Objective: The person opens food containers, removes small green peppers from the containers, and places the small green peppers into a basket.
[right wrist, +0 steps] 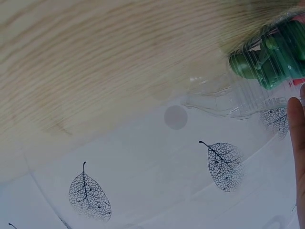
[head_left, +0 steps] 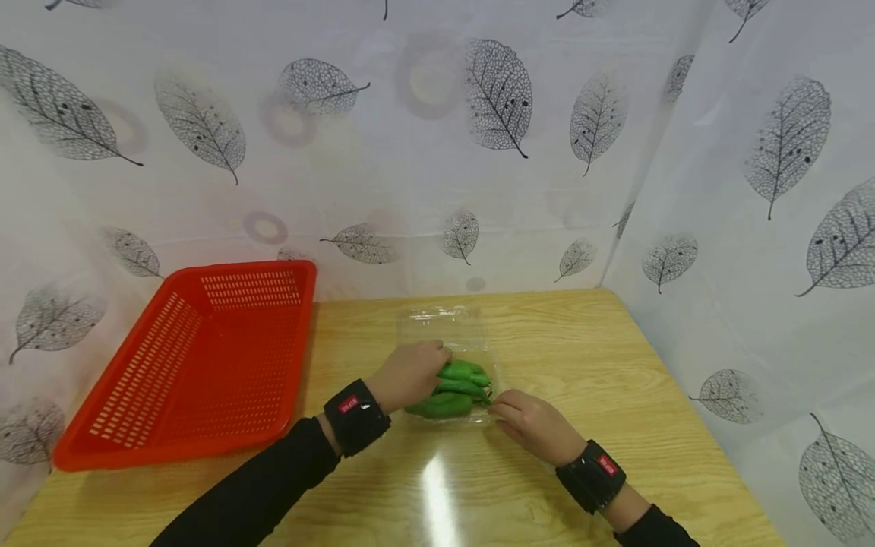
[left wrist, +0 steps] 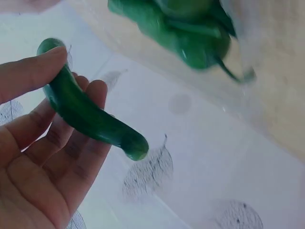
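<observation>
My left hand reaches over a clear plastic box from the left side. In the left wrist view it pinches a curved green pepper between thumb and fingertips. Several more green peppers lie in the box, whose transparent lid is folded back toward the wall. At the box's front right corner, my right hand holds the edge with its fingertips. From the right wrist, one finger of it lies along the box's side, and peppers show through the plastic; the other fingers are out of view.
A large red plastic basket with slotted sides stands on the left of the wood-grain table. White curtain-like sheeting printed with dark leaves borders the table at the back and right.
</observation>
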`<state>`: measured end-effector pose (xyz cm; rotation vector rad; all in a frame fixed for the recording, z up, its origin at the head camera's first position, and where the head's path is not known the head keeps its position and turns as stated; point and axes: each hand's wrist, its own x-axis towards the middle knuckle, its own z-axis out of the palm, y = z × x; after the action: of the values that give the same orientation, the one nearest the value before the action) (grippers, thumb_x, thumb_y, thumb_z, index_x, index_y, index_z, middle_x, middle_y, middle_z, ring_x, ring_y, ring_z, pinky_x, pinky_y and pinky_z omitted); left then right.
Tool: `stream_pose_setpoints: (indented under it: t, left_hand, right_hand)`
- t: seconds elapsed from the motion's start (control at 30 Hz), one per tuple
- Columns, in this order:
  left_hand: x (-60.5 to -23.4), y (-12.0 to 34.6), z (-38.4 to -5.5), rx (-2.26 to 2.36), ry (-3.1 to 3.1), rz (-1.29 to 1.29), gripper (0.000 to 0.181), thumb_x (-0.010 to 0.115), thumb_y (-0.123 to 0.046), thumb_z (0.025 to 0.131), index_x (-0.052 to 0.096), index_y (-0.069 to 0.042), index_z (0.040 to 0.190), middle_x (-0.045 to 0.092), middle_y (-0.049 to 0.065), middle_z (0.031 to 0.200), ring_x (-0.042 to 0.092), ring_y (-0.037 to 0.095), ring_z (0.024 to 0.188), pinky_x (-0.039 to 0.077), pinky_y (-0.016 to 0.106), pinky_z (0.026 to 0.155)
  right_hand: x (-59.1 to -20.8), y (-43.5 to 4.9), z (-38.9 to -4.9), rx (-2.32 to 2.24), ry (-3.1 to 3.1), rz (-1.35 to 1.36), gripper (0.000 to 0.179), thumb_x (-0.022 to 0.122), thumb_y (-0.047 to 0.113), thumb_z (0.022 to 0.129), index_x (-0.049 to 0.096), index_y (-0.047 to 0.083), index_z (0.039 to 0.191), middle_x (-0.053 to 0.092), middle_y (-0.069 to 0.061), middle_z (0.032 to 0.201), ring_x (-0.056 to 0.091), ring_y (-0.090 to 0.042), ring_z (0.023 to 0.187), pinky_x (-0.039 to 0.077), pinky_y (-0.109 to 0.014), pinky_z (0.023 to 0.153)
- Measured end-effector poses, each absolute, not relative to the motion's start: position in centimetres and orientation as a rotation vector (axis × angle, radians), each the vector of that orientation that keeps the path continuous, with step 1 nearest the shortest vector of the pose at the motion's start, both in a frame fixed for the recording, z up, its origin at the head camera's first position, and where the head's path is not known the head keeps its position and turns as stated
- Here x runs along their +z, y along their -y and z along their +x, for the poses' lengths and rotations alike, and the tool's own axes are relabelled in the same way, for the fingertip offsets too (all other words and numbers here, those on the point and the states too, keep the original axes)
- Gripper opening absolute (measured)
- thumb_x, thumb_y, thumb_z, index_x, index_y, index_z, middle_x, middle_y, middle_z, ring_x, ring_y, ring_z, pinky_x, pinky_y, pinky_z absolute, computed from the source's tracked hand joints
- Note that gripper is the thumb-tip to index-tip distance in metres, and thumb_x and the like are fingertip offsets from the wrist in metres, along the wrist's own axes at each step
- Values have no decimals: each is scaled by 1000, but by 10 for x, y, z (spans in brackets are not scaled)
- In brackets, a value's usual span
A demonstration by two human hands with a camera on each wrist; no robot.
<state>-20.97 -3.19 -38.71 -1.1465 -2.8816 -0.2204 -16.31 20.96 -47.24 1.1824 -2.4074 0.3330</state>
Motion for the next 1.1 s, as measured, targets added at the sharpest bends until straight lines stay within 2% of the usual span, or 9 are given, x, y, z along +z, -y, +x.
stream_pose_setpoints:
  t: [0.27, 0.43, 0.67, 0.87, 1.1]
  left_hand:
    - [-364, 77, -228, -326, 2877, -1119, 12, 68, -8, 82, 60, -7, 90, 59, 1, 83, 57, 13, 70, 49, 27, 61]
    - [-351, 112, -242, -472, 2987, -1054, 19, 70, -13, 82, 62, -8, 98, 63, 1, 89, 56, 12, 75, 49, 28, 67]
    - [-335, 165, -265, -687, 3131, -774, 23, 70, -15, 83, 65, -9, 104, 67, 5, 93, 60, 18, 83, 50, 30, 69]
    - [-336, 215, -297, -634, 3130, -606, 29, 68, -16, 84, 63, -3, 110, 65, 12, 96, 55, 25, 84, 49, 40, 75]
    - [-358, 256, -331, -653, 3178, -519, 36, 66, -17, 85, 59, 5, 113, 61, 26, 109, 55, 35, 93, 45, 55, 85]
  right_hand:
    - [-473, -214, -166, 336, 2389, 1185, 33, 82, 5, 65, 68, 9, 95, 63, 1, 92, 63, -11, 85, 52, -19, 74]
    - [-475, -217, -166, 314, 2394, 1170, 33, 82, 6, 65, 68, 9, 94, 64, 1, 92, 64, -11, 85, 52, -18, 74]
    - [-474, -219, -165, 319, 2398, 1164, 32, 82, 6, 66, 68, 10, 94, 63, 1, 93, 63, -10, 85, 52, -18, 74]
    - [-474, -220, -165, 324, 2390, 1162, 32, 82, 6, 65, 69, 10, 94, 63, 1, 92, 63, -10, 84, 52, -17, 73]
    - [-475, -220, -165, 332, 2376, 1176, 33, 82, 6, 64, 68, 9, 94, 63, 1, 92, 63, -10, 84, 52, -17, 74]
